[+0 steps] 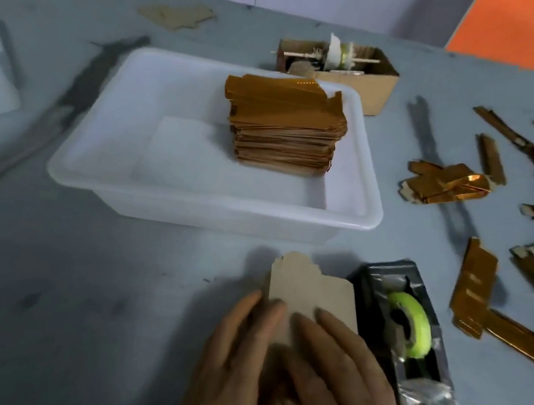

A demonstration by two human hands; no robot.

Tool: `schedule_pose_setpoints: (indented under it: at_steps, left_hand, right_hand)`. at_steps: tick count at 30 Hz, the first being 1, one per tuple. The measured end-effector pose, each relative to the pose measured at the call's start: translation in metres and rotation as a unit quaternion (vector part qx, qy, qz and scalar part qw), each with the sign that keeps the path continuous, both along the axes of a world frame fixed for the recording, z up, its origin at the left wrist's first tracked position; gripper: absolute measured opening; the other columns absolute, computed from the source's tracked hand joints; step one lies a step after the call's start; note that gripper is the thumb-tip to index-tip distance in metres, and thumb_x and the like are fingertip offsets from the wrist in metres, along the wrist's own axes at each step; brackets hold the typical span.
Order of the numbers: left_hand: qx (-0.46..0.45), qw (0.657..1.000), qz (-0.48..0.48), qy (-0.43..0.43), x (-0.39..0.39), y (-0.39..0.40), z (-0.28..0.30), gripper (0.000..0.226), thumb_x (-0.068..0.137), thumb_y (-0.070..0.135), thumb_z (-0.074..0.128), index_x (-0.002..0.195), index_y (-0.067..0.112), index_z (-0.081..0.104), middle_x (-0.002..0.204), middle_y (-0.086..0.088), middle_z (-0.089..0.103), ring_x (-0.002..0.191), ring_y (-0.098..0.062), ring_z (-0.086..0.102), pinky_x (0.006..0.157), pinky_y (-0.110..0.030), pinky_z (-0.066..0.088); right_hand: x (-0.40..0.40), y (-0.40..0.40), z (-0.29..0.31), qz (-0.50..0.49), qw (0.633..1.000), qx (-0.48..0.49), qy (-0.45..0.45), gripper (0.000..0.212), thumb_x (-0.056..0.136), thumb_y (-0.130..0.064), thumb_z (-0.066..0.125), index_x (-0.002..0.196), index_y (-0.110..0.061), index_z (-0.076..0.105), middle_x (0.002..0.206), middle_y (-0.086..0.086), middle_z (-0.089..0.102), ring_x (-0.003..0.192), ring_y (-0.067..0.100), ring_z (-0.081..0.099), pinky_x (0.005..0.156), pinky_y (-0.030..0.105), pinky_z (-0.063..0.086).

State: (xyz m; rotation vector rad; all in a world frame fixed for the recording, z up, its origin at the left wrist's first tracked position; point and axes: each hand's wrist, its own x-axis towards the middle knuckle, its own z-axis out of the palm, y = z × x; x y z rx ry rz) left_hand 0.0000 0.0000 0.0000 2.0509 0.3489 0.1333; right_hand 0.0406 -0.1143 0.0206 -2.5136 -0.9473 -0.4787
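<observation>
Wide grey table [71, 294], matte and scuffed with dark smears. On it sits a translucent white plastic tub [211, 195], rectangular with rounded corners and a rolled rim. Inside, towards its right wall, stands a squared stack of gold foil blanks [287, 129], shiny on top with thin layered edges.

Out to the right, loose foil strips [444, 185] lie scattered, creased and glinting. Behind the tub is an open brown cardboard box [379, 90], corrugated, with a thin stick laid across it.

Near the front lies a black tape dispenser [430, 400], glossy and wrapped in crinkled film, carrying a lime-green roll [413, 325].

Just to the left of the dispenser, and almost touching it, the flat card [311, 292] lies dull brown side up, with a notched tab at its far end. The left hand [231, 360] and right hand [346, 384] both press down on its near half, fingers straight and slightly spread.
</observation>
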Motion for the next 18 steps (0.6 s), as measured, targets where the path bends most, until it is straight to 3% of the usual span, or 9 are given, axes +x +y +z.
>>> schedule_pose_setpoints:
  at_steps: [2,5,7,9,11,13,14,18]
  left_hand:
    - [-0.017,1.0,0.015,-0.01,0.0,-0.003,-0.012,0.078,0.057,0.06,0.029,0.134,0.048,0.025,0.137,0.037,0.019,0.116,0.038,0.016,0.089,0.01,0.017]
    - [-0.064,0.998,0.006,0.027,-0.004,-0.004,-0.012,0.066,0.06,0.057,0.033,0.123,0.053,0.011,0.134,0.038,0.021,0.111,0.036,0.021,0.088,0.008,0.021]
    - [-0.143,0.989,0.023,0.018,-0.006,-0.006,-0.01,0.062,0.066,0.043,0.045,0.123,0.052,0.023,0.132,0.032,0.038,0.117,0.022,0.037,0.091,0.002,0.031]
    - [-0.219,0.974,0.057,0.002,-0.007,-0.008,-0.011,0.06,0.064,0.033,0.056,0.122,0.046,0.046,0.125,0.019,0.059,0.116,0.002,0.056,0.1,-0.019,0.044]
    - [-0.253,0.964,0.087,-0.011,-0.005,-0.007,-0.009,0.051,0.062,0.025,0.065,0.111,0.038,0.063,0.111,0.01,0.071,0.104,-0.009,0.066,0.095,-0.038,0.051]
    - [-0.242,0.965,0.095,-0.012,-0.001,-0.005,-0.003,0.037,0.061,0.021,0.068,0.093,0.039,0.072,0.093,0.007,0.076,0.087,-0.011,0.071,0.08,-0.037,0.056]
    - [-0.237,0.966,0.101,-0.006,0.002,-0.002,0.001,0.032,0.063,0.018,0.071,0.088,0.037,0.074,0.086,0.005,0.076,0.081,-0.013,0.072,0.075,-0.036,0.056]
    - [-0.244,0.959,0.142,0.027,0.01,0.009,0.004,0.04,0.053,0.017,0.078,0.092,0.017,0.07,0.078,-0.007,0.068,0.073,-0.026,0.066,0.074,-0.041,0.055]
  right_hand:
    - [-0.006,0.0,-0.011,-0.031,0.999,0.012,-0.008,0.044,0.093,-0.036,0.037,0.085,-0.021,0.077,0.114,0.001,0.067,0.113,0.024,0.06,0.082,0.04,0.05]
    - [-0.017,0.002,-0.017,-0.028,0.999,0.037,-0.02,0.047,0.095,-0.037,0.034,0.089,-0.018,0.076,0.118,0.002,0.065,0.119,0.019,0.049,0.091,0.042,0.04]
    - [-0.022,0.002,-0.022,-0.022,0.998,0.059,-0.018,0.057,0.1,-0.038,0.025,0.088,-0.016,0.077,0.117,0.004,0.066,0.118,0.018,0.048,0.094,0.042,0.037]
    - [-0.024,0.003,-0.026,-0.02,0.997,0.079,-0.012,0.058,0.101,-0.036,0.024,0.09,-0.014,0.076,0.118,0.005,0.065,0.12,0.02,0.048,0.096,0.043,0.036]
    - [-0.023,0.003,-0.027,-0.019,0.996,0.088,-0.01,0.049,0.1,-0.032,0.031,0.095,-0.011,0.075,0.119,0.006,0.064,0.122,0.025,0.051,0.096,0.044,0.036]
    - [-0.021,0.0,-0.028,-0.018,0.995,0.09,-0.031,0.024,0.09,-0.022,0.057,0.098,-0.007,0.073,0.119,0.008,0.064,0.119,0.031,0.055,0.096,0.043,0.036]
    - [-0.02,-0.001,-0.026,-0.016,0.995,0.091,-0.025,0.022,0.082,-0.017,0.067,0.1,-0.006,0.072,0.119,0.008,0.064,0.118,0.033,0.055,0.096,0.043,0.036]
    - [-0.015,-0.004,-0.021,-0.006,0.992,0.122,0.018,0.025,0.089,-0.018,0.055,0.105,-0.004,0.07,0.119,0.007,0.064,0.12,0.028,0.054,0.096,0.046,0.043]
